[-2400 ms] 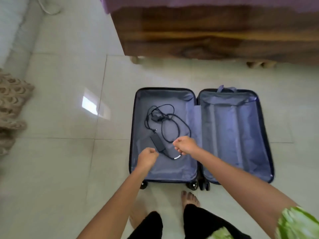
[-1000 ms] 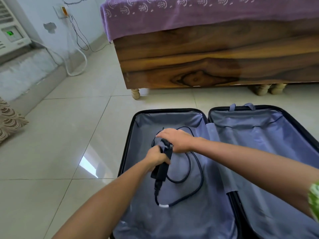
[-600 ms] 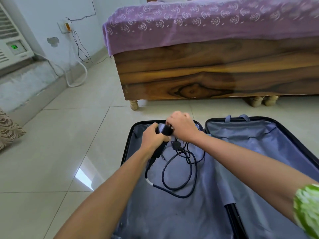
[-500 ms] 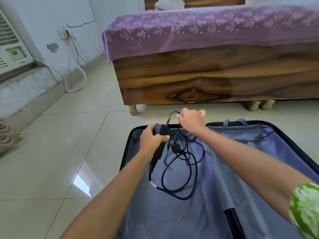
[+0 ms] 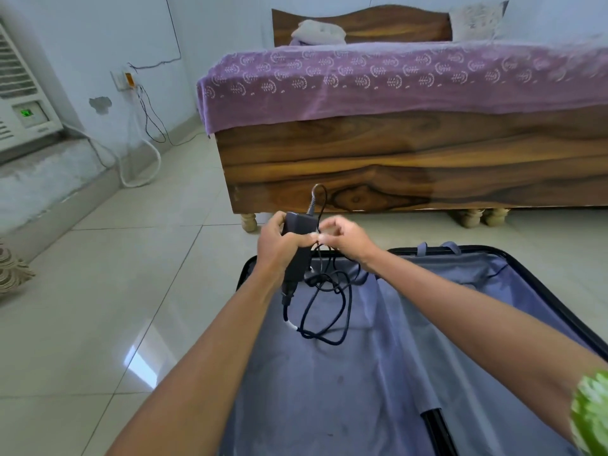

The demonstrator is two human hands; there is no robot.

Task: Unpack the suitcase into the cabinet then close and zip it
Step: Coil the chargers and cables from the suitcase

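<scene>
From the head view, the left hand point(image 5: 279, 246) grips the black rectangular power adapter brick point(image 5: 297, 230) above the far rim of the open black hard-shell suitcase with grey fabric lining point(image 5: 345, 390), while the right hand point(image 5: 345, 240) pinches the thin black cable point(image 5: 324, 297) just beside the brick. Loose loops dangle down toward the lining. To do this well, the cable probably wants gathering into neat coils against the brick, no strand left trailing, before carrying it to the cabinet, which is not in view.
</scene>
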